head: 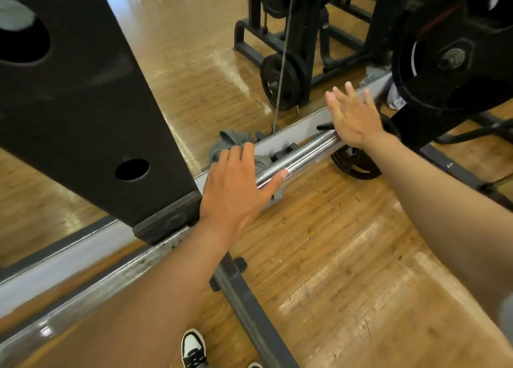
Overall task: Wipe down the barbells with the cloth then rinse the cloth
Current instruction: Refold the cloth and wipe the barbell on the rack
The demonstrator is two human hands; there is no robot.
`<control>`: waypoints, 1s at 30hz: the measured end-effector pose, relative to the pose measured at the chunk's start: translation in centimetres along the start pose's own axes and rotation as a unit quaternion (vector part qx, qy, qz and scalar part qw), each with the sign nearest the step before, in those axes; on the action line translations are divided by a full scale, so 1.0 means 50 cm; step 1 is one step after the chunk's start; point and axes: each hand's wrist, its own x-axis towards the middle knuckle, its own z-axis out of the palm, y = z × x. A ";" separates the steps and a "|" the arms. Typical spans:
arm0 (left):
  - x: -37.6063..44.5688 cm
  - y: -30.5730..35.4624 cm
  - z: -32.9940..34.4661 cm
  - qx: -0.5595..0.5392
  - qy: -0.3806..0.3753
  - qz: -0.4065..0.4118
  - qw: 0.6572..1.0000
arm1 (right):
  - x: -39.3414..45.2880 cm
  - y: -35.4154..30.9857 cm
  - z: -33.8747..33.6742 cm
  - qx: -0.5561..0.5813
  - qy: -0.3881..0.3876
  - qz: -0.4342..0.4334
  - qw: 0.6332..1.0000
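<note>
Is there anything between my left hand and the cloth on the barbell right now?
Nothing visible does. The left hand already lies on the grey cloth, fingers over it and thumb along the chrome barbell. The right hand is open farther along the bar, clear of the cloth.

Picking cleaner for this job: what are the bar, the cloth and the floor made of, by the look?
Barbell: looks like chromed or polished steel, with bright mirror-like streaks along the shaft. Cloth: soft grey-green fabric, matte and bunched in folds; weave not discernible. Floor: wood strips or wood-look laminate, glossy finish with glare patches and dark scuffs.
</note>
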 end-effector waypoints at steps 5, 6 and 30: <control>0.003 -0.003 0.006 -0.007 0.007 0.002 1.000 | -0.070 -0.035 0.038 0.046 0.017 -0.134 0.990; 0.004 -0.002 0.008 -0.008 0.008 0.002 1.000 | -0.047 -0.013 0.030 0.039 0.027 -0.096 0.994; 0.002 -0.004 0.018 0.038 0.001 -0.003 0.999 | -0.123 -0.061 0.108 0.071 0.126 -0.143 0.979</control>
